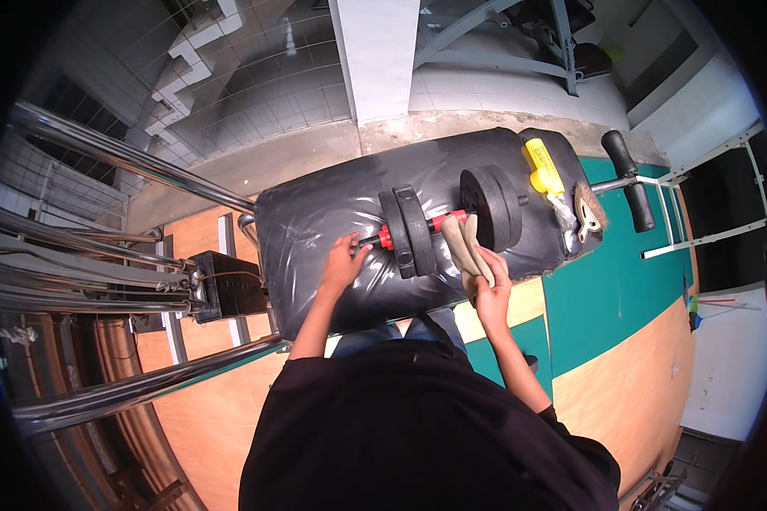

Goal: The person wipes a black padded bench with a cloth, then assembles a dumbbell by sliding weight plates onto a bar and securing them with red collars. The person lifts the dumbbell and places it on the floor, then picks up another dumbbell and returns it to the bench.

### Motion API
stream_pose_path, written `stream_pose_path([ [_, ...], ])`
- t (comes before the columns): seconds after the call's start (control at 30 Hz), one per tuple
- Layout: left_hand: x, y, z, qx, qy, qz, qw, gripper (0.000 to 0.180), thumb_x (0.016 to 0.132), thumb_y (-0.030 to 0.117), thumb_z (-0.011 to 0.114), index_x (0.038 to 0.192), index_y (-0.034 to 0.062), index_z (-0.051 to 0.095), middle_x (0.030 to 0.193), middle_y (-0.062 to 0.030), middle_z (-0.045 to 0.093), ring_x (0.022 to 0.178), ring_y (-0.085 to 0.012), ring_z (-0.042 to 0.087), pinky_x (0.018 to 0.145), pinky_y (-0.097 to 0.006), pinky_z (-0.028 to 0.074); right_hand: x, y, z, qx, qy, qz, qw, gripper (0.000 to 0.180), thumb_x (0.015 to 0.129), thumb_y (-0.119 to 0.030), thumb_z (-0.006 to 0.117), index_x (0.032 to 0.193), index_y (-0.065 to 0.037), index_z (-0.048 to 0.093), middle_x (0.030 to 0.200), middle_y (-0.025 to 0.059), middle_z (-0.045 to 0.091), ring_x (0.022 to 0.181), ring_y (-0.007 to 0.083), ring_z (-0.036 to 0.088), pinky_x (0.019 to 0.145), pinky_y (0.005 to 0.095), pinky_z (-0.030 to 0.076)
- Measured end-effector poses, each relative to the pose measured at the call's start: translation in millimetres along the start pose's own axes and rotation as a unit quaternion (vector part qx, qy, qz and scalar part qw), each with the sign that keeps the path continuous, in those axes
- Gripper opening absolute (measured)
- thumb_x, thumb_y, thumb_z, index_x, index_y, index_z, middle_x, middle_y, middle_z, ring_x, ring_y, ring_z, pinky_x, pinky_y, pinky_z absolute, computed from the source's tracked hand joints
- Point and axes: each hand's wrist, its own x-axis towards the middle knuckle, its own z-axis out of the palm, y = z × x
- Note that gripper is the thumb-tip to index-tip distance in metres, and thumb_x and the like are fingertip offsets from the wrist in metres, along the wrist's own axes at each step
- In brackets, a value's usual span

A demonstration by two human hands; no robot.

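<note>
A dumbbell (pixel 418 228) with black weight plates and a red grip lies across a black padded bench (pixel 315 230) wrapped in glossy plastic. My left hand (pixel 343 266) grips the left end of the dumbbell's bar, beside a red collar. My right hand (pixel 491 285) holds a beige cloth (pixel 464 243) pressed against the red grip, between the two sets of plates.
A yellow spray bottle (pixel 544 168) and a brush (pixel 587 209) lie at the bench's right end. Black foam-covered handles (pixel 629 177) stick out to the right. Chrome bars (pixel 119 153) run along the left. The floor is wood and green matting (pixel 614 281).
</note>
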Motion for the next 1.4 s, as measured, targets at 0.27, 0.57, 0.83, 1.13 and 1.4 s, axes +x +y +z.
stream_pose_path([
  [0.27, -25, 30, -73, -0.542, -0.041, -0.053, 0.837, 0.057, 0.097, 0.048, 0.036, 0.134, 0.0061, 0.040, 0.118, -0.0105, 0.055, 0.099, -0.0195, 0.060, 0.083, -0.035, 0.049, 28, -92, 121, -0.150, -0.102, -0.288, 0.940, 0.055, 0.071, 0.008, 0.059, 0.120, -0.017, 0.059, 0.124, 0.0197, 0.039, 0.115, 0.0369, 0.039, 0.096, 0.0413, 0.036],
  [0.57, 8, -104, -27, 0.034, 0.014, -0.054, 0.998, 0.068, 0.082, 0.033, 0.065, 0.135, 0.0006, 0.038, 0.121, -0.0213, 0.055, 0.113, -0.0347, 0.054, 0.094, -0.038, 0.043, -1, -45, 164, -0.233, -0.349, -0.290, 0.860, 0.052, 0.073, -0.021, 0.071, 0.121, -0.011, 0.053, 0.131, 0.0210, 0.035, 0.120, 0.0411, 0.032, 0.101, 0.0482, 0.030],
  [0.83, 26, -62, -38, 0.090, -0.082, -0.196, 0.973, 0.096, 0.069, 0.036, 0.077, 0.142, 0.0044, 0.024, 0.138, -0.0206, 0.036, 0.128, -0.0370, 0.035, 0.102, -0.047, 0.034, 45, -44, 39, -0.147, -0.144, -0.256, 0.945, 0.025, 0.075, 0.000, 0.061, 0.099, -0.004, 0.058, 0.105, 0.0137, 0.054, 0.098, 0.0300, 0.049, 0.084, 0.0381, 0.039],
  [1.13, 8, 42, -23, 0.232, -0.029, 0.005, 0.972, 0.108, 0.057, 0.034, 0.084, 0.142, 0.0069, 0.024, 0.148, -0.0209, 0.014, 0.138, -0.0428, 0.002, 0.106, -0.064, 0.002, 143, 23, -103, -0.414, 0.039, -0.039, 0.909, 0.040, 0.071, 0.005, 0.056, 0.109, -0.007, 0.053, 0.119, 0.0127, 0.048, 0.111, 0.0311, 0.046, 0.096, 0.0447, 0.035],
  [1.4, 28, 60, 30, 0.429, -0.047, 0.042, 0.901, 0.048, 0.079, 0.018, 0.059, 0.124, 0.0054, 0.051, 0.151, -0.0117, 0.015, 0.139, -0.0390, 0.009, 0.106, -0.065, 0.008, 193, 96, -69, -0.715, -0.221, -0.222, 0.624, 0.023, 0.078, -0.015, 0.061, 0.100, -0.015, 0.064, 0.146, 0.0084, 0.026, 0.135, 0.0310, 0.024, 0.107, 0.0661, 0.004],
])
